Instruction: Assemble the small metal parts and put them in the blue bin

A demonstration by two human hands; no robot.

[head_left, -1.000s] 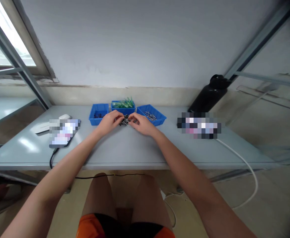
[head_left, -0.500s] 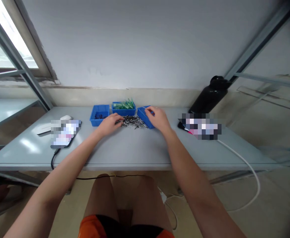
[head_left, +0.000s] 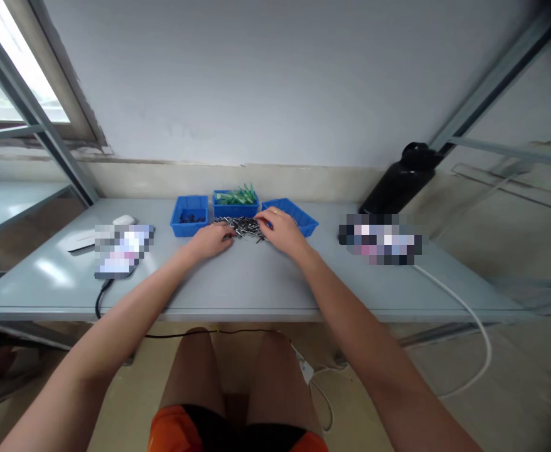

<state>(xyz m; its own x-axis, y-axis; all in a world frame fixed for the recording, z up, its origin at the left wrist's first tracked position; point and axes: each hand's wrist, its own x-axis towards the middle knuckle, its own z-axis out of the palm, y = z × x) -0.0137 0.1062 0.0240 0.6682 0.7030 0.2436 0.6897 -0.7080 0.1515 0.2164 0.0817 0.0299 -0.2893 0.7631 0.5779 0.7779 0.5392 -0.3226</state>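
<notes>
A heap of small, thin silver and dark metal pieces (head_left: 243, 227) lies on the grey table between my hands. My left hand (head_left: 212, 241) rests at the heap's left edge, its fingers curled together. What they hold, if anything, is too small to make out. At the heap's right side my right hand (head_left: 281, 230) reaches in with fingers bent and pinched, their tips among the pieces. Behind it stands a blue bin (head_left: 307, 224), turned at an angle and partly covered by the hand. Another blue bin (head_left: 181, 230), at left, holds small dark parts.
Green pointed pieces (head_left: 236, 196) fill the middle blue bin (head_left: 236, 211). Phones with cables lie at the left (head_left: 125, 251) and right (head_left: 383, 242). A black bottle (head_left: 398, 182) leans at the back right. A white case (head_left: 125, 220) is at the left.
My right hand has moved left and down from the right-hand bin to the heap. That bin is now turned differently. My left hand has shifted slightly, staying at the heap's edge.
</notes>
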